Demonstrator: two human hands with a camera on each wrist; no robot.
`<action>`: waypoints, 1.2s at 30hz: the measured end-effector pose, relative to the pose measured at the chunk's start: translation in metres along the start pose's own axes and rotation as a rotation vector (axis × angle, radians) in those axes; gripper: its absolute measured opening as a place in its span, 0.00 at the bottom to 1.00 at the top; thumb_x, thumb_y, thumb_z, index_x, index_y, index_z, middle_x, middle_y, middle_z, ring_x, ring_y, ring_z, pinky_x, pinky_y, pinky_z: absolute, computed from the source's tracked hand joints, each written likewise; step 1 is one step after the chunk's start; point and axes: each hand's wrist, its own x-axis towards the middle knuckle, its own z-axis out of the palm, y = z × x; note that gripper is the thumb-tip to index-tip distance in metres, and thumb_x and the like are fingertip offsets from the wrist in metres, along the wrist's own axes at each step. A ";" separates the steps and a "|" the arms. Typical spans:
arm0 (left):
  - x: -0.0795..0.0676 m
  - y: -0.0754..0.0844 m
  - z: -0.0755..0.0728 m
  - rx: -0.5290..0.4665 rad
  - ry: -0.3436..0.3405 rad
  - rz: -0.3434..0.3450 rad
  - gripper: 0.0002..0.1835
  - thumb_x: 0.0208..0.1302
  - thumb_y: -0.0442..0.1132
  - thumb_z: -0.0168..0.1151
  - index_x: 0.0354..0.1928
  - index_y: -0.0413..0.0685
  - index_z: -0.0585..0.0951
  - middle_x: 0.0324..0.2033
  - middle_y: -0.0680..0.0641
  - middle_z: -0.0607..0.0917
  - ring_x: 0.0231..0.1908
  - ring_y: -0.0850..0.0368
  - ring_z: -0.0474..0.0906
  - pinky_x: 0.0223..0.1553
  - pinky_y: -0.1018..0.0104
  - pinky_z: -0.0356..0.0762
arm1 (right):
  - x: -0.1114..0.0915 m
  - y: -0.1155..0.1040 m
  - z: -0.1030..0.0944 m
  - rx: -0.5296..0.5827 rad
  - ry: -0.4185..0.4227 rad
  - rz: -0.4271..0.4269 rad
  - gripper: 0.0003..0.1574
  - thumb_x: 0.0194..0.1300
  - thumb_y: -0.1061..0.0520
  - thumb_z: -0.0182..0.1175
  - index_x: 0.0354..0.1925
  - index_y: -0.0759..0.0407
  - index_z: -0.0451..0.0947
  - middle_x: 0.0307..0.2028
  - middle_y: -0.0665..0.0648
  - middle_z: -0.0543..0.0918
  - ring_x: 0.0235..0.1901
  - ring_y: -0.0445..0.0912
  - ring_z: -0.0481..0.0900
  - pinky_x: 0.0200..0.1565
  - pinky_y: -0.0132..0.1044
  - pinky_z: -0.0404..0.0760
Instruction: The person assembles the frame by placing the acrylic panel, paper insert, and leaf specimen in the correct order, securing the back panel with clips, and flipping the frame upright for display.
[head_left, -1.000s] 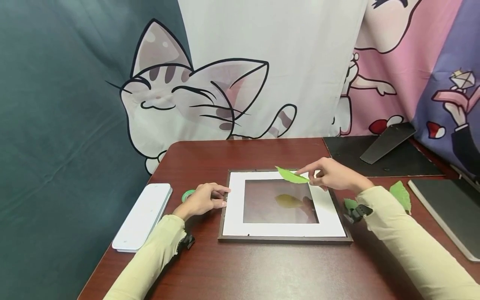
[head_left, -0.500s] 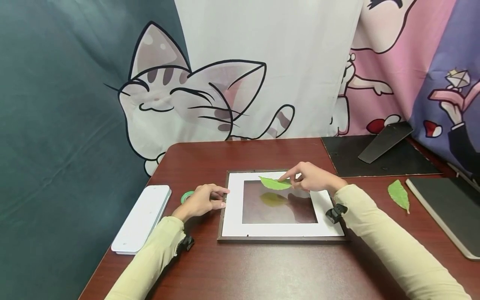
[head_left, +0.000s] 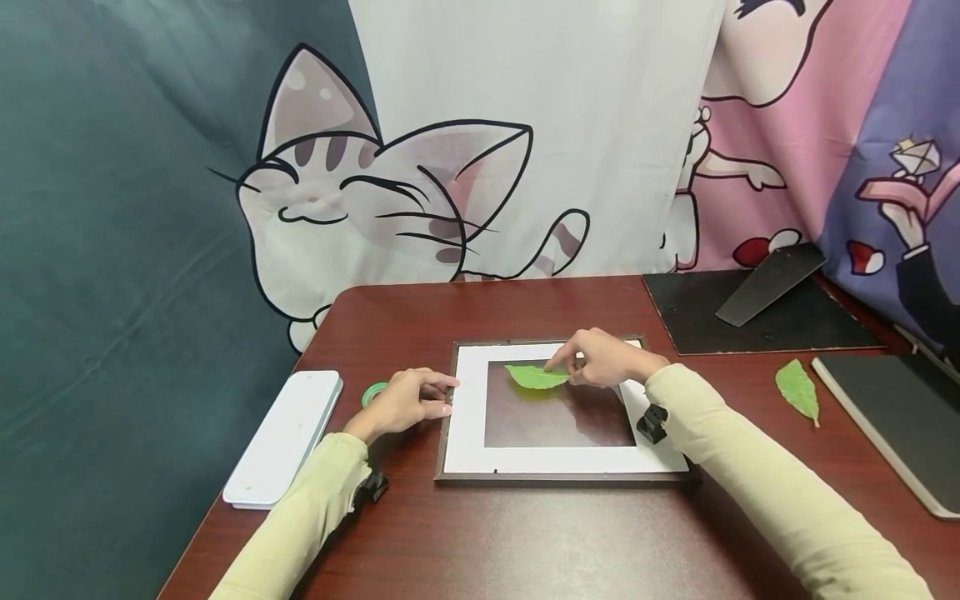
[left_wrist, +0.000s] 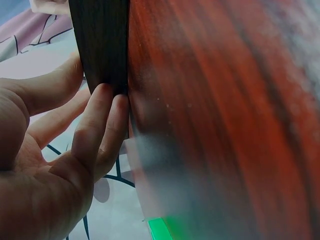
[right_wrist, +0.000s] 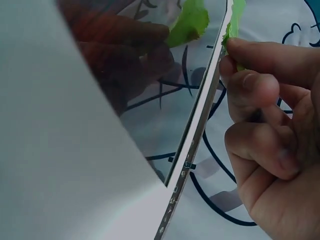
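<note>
In the head view a green leaf (head_left: pixel 537 377) hangs low over the glass of a dark picture frame (head_left: pixel 562 478) with a white mat border. My right hand (head_left: pixel 600 358) pinches one end of it between thumb and fingertips. The leaf's reflection (right_wrist: pixel 189 22) shows in the glass in the right wrist view, along with the hand's. My left hand (head_left: pixel 405 402) rests its fingertips against the frame's left side, with the fingers fairly straight. The left wrist view shows these fingers (left_wrist: pixel 92 125) touching the dark frame edge (left_wrist: pixel 102 45).
A second green leaf (head_left: pixel 797 392) lies on the table's right part, beside a dark notebook (head_left: pixel 900 425). Behind it lies a black backing board with a stand (head_left: pixel 772 287). On the left are a white case (head_left: pixel 285 437) and a green tape roll (head_left: pixel 372 392).
My right hand has moved left and slightly down with the leaf, from the mat's right side to over the glass. My left hand has stayed at the frame's side.
</note>
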 end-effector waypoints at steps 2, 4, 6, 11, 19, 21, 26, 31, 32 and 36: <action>0.001 0.000 0.000 0.001 -0.001 -0.003 0.22 0.62 0.35 0.71 0.59 0.48 0.83 0.51 0.43 0.86 0.51 0.50 0.85 0.47 0.61 0.83 | 0.003 -0.001 0.000 -0.040 0.017 -0.006 0.28 0.52 0.73 0.58 0.48 0.53 0.89 0.31 0.50 0.87 0.19 0.38 0.63 0.28 0.31 0.67; 0.001 0.000 0.001 -0.002 0.001 -0.008 0.22 0.61 0.35 0.71 0.59 0.49 0.83 0.51 0.44 0.86 0.51 0.50 0.85 0.47 0.61 0.83 | 0.006 -0.003 0.001 -0.067 0.025 -0.011 0.28 0.52 0.73 0.58 0.47 0.52 0.89 0.38 0.50 0.89 0.22 0.39 0.65 0.29 0.31 0.68; 0.001 0.000 0.001 -0.002 0.002 -0.014 0.23 0.61 0.35 0.71 0.59 0.50 0.83 0.51 0.45 0.86 0.51 0.51 0.85 0.47 0.61 0.83 | 0.009 -0.005 0.000 -0.083 0.020 -0.005 0.29 0.52 0.73 0.58 0.48 0.52 0.89 0.36 0.52 0.89 0.24 0.41 0.66 0.28 0.32 0.67; 0.002 0.000 0.001 -0.003 0.001 -0.010 0.23 0.61 0.35 0.71 0.59 0.49 0.83 0.51 0.45 0.86 0.51 0.50 0.85 0.46 0.62 0.83 | 0.015 -0.009 0.001 -0.104 0.005 0.010 0.28 0.54 0.72 0.58 0.48 0.51 0.89 0.26 0.50 0.84 0.25 0.41 0.67 0.29 0.33 0.67; 0.002 0.000 0.001 0.003 0.002 -0.016 0.23 0.61 0.35 0.71 0.59 0.50 0.83 0.51 0.45 0.86 0.51 0.51 0.85 0.46 0.63 0.83 | 0.023 -0.005 0.005 -0.103 -0.001 0.000 0.25 0.55 0.70 0.64 0.47 0.49 0.89 0.27 0.47 0.84 0.30 0.42 0.72 0.34 0.33 0.71; 0.002 0.000 0.001 0.003 0.002 -0.017 0.23 0.61 0.34 0.71 0.59 0.50 0.83 0.51 0.45 0.86 0.51 0.51 0.85 0.46 0.63 0.83 | 0.024 -0.004 0.005 -0.095 -0.005 0.005 0.24 0.55 0.70 0.65 0.47 0.49 0.89 0.29 0.47 0.86 0.31 0.43 0.73 0.34 0.33 0.71; 0.001 0.000 0.001 -0.004 0.003 -0.003 0.22 0.61 0.35 0.71 0.59 0.48 0.83 0.52 0.44 0.86 0.51 0.50 0.85 0.47 0.61 0.83 | 0.027 -0.004 0.005 -0.072 -0.022 0.017 0.25 0.55 0.70 0.65 0.48 0.48 0.89 0.26 0.47 0.84 0.31 0.42 0.72 0.33 0.32 0.71; 0.001 -0.001 0.001 -0.010 0.000 0.001 0.23 0.61 0.35 0.71 0.59 0.48 0.83 0.53 0.43 0.85 0.52 0.49 0.85 0.47 0.62 0.83 | 0.027 -0.004 0.005 -0.054 -0.035 0.008 0.28 0.55 0.71 0.63 0.50 0.48 0.88 0.23 0.48 0.81 0.28 0.40 0.71 0.31 0.31 0.69; 0.001 -0.001 0.001 -0.011 0.001 0.001 0.23 0.61 0.35 0.71 0.59 0.48 0.83 0.53 0.43 0.85 0.52 0.49 0.85 0.47 0.62 0.83 | 0.027 -0.003 0.005 -0.055 -0.035 0.008 0.28 0.55 0.71 0.63 0.50 0.48 0.88 0.23 0.48 0.81 0.28 0.40 0.70 0.30 0.31 0.69; 0.000 0.000 0.001 -0.013 0.004 0.002 0.22 0.61 0.35 0.71 0.59 0.48 0.83 0.52 0.43 0.85 0.52 0.49 0.85 0.47 0.60 0.83 | 0.027 0.000 0.005 -0.057 -0.032 0.010 0.27 0.56 0.71 0.64 0.50 0.47 0.88 0.25 0.49 0.82 0.27 0.40 0.70 0.29 0.31 0.70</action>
